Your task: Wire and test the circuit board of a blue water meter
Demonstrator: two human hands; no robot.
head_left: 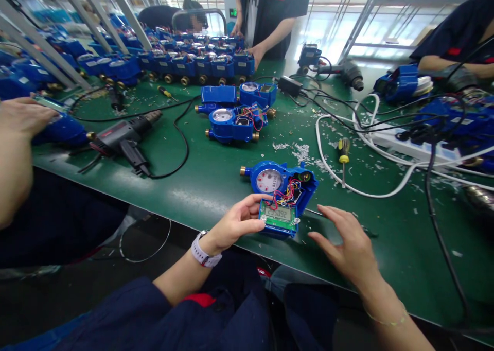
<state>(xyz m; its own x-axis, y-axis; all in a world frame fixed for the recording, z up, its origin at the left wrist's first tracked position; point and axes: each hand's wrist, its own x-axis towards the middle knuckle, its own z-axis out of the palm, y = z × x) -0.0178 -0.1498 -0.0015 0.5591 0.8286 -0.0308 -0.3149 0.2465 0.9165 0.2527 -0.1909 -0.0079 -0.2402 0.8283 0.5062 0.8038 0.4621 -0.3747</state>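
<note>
In the head view my left hand [235, 222], with a white watch on its wrist, grips a blue display housing [278, 232] between thumb and fingers. A green circuit board [286, 221] with a lit number display sits in it. Red, yellow and white wires [289, 192] link it to the opened blue water meter [269, 180], whose round dial faces up on the table. To the right of the housing is my right hand [349, 243], thumb and fingers apart. A thin metal shaft [313, 212] lies by its fingertips; whether they touch it I cannot tell.
A yellow-black screwdriver [343, 153] lies beside white cables and a power strip [417, 142]. More water meters [231, 124] stand ahead, rows behind them. At left are a heat gun [125, 135] and a co-worker's hand [23, 117]. Plastic scraps [303, 153] litter the green table [185, 178].
</note>
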